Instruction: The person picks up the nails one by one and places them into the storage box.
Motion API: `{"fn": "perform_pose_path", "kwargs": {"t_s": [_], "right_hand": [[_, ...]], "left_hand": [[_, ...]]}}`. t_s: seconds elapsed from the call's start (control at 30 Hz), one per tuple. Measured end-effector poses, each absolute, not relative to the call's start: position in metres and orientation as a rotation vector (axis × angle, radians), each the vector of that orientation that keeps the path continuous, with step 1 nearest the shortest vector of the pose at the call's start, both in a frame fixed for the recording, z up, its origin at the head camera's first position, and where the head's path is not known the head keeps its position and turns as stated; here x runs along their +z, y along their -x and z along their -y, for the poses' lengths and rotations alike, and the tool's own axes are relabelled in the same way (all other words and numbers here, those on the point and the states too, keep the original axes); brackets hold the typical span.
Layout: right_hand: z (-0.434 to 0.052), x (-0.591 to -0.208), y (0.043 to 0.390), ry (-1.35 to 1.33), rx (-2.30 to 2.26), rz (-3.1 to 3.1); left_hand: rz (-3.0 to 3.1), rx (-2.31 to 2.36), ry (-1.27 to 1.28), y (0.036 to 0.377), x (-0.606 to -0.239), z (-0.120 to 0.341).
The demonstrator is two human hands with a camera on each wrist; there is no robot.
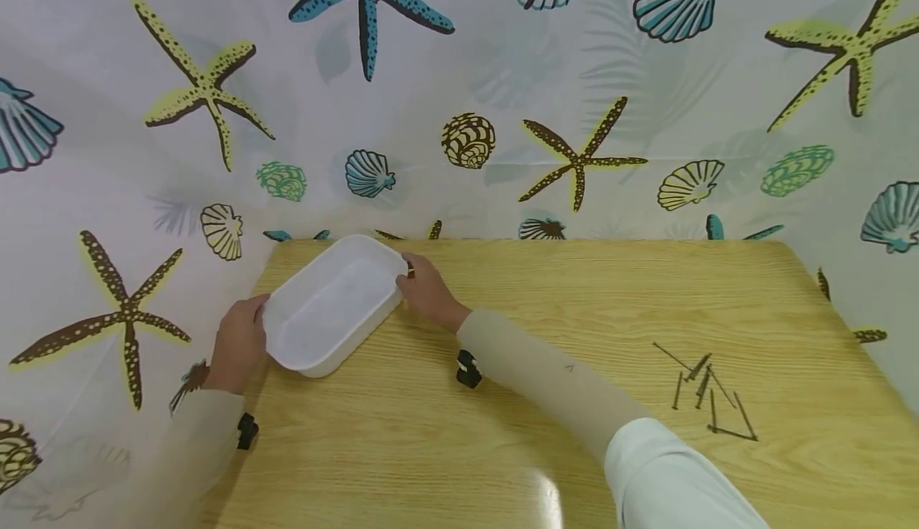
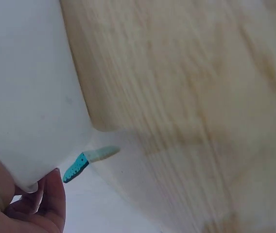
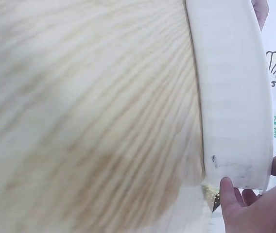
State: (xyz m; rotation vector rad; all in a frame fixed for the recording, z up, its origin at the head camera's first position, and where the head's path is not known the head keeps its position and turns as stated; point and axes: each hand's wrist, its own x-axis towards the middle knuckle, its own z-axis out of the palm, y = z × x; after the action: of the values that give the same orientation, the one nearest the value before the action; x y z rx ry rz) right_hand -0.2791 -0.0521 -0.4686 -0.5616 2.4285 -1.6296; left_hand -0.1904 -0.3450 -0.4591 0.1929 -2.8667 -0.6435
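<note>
We see a white tub (image 1: 345, 290) at about ten o'clock on the wooden table (image 1: 546, 290), its long sides running from eight towards two. Its open top faces up, and inside it we see white walls and a white floor. The left hand (image 1: 240, 341) grips the rim at the tub's eight o'clock end, fingers curled about the lip. The right hand (image 1: 431, 294) pinches the opposite end, near two o'clock, with thumb and fingers on either side of the wall. In the right wrist view we find dark smudges on the tub's outer face, just beside the fingertips. We cannot tell whether its bottom touches the table.

The tub's near-left corner lies close to the table's nine o'clock edge, and its far end comes near the twelve o'clock edge, where a shell-and-starfish cloth (image 1: 431, 58) rises, so we have little room on those sides. Towards three o'clock, a wide stretch of wood grain runs from the tub to loose nails (image 1: 700, 368), some overlapping, well apart from both hands. Glare shines towards six o'clock. Small black devices (image 1: 470, 368) sit at both wrists.
</note>
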Motion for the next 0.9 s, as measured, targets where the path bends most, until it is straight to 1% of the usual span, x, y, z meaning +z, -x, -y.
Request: {"fn": "perform_pose_path", "kwargs": {"t_s": [0.27,0.5,0.9], "right_hand": [[0.033,-0.478,0.266,0.507,-1.711,-2.465],[0.014,-0.481,0.255,0.470,-1.832,-2.450],[-0.016,-0.483,0.241,0.428,-1.959,-2.388]], "left_hand": [[2.893,-0.632,-0.224,0.197,-0.464,0.329],[2.892,-0.652,-0.138,0.204,-0.465,0.312],[2.876,-0.704,-0.074,0.209,-0.462,0.283]]}}
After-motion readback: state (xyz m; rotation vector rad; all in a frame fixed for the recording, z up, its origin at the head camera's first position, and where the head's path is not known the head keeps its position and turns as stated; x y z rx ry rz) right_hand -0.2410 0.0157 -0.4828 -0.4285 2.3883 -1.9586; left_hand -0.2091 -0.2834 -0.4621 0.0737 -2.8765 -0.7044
